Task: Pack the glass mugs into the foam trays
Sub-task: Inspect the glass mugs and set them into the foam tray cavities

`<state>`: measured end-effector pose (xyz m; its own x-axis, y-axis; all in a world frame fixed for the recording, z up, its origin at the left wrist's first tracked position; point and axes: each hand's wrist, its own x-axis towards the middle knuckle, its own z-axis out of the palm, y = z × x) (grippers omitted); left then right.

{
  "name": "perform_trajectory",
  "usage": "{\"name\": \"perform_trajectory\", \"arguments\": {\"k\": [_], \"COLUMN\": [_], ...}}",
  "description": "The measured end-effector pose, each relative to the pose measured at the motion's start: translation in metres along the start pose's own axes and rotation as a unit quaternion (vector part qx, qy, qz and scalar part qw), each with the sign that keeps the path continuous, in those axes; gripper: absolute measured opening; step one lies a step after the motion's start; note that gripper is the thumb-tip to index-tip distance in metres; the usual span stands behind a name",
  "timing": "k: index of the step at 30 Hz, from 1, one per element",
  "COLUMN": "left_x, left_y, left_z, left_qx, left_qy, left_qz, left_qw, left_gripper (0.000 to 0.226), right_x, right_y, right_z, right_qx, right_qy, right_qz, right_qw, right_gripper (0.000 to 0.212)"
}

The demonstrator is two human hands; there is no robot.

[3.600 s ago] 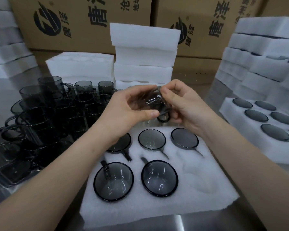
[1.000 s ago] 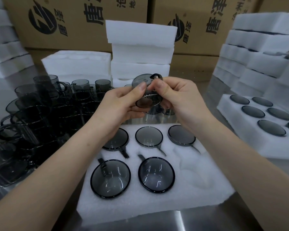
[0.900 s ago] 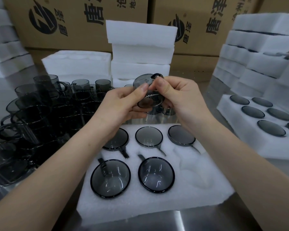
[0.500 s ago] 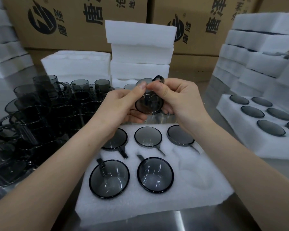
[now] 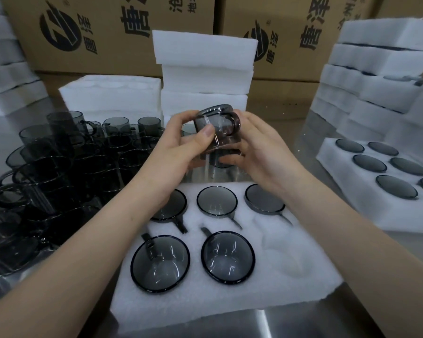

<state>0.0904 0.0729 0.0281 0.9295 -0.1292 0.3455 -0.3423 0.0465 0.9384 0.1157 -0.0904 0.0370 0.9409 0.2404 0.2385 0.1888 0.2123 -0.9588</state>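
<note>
smoky cylindrical glass mug (image 5: 218, 119), seemingly inverted

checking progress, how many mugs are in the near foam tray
5 mugs: three in the back row, two in front at left and middle. Front right pocket is empty; none seem hidden.

**What the View Kept Back**

The left hand (image 5: 176, 154) covered part of the back-left mug (image 5: 167, 209) in the near foam tray (image 5: 315, 289). The right hand (image 5: 261, 152) hid the held mug's (image 5: 215, 128) far side. The loose mugs (image 5: 59, 167) merged into an uncountable dark mass that ran off the left edge. The second tray (image 5: 347, 191) ran off the right edge.
</note>
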Motion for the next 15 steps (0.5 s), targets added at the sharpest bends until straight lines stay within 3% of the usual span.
{"name": "perform_trajectory", "arguments": {"k": [3,6,10,13,15], "left_x": [-0.003,-0.005,-0.011,-0.014,-0.014], "left_y": [0.004,0.005,0.009,0.01,0.012], "left_z": [0.003,0.005,0.008,0.014,0.013], "left_qx": [0.048,0.083,0.218,0.346,0.374], "left_qy": [-0.033,-0.007,0.049,0.05,0.075], "left_qz": [0.048,0.082,0.141,0.185,0.205], "left_qw": [0.997,0.993,0.965,0.919,0.901], "left_gripper": [0.031,0.039,0.053,0.062,0.058], "right_x": [-0.002,-0.006,-0.009,-0.011,-0.011], "right_y": [-0.003,-0.003,0.001,0.002,0.003], "right_z": [0.005,0.008,0.014,0.015,0.014], "right_qx": [0.047,0.046,-0.117,-0.223,-0.261], "right_qy": [-0.068,-0.086,-0.004,0.05,0.063], "right_qz": [0.047,0.035,-0.086,-0.161,-0.184], "right_qw": [0.995,0.995,0.989,0.96,0.946], "right_gripper": [0.046,0.042,0.016,0.015,0.019]}}
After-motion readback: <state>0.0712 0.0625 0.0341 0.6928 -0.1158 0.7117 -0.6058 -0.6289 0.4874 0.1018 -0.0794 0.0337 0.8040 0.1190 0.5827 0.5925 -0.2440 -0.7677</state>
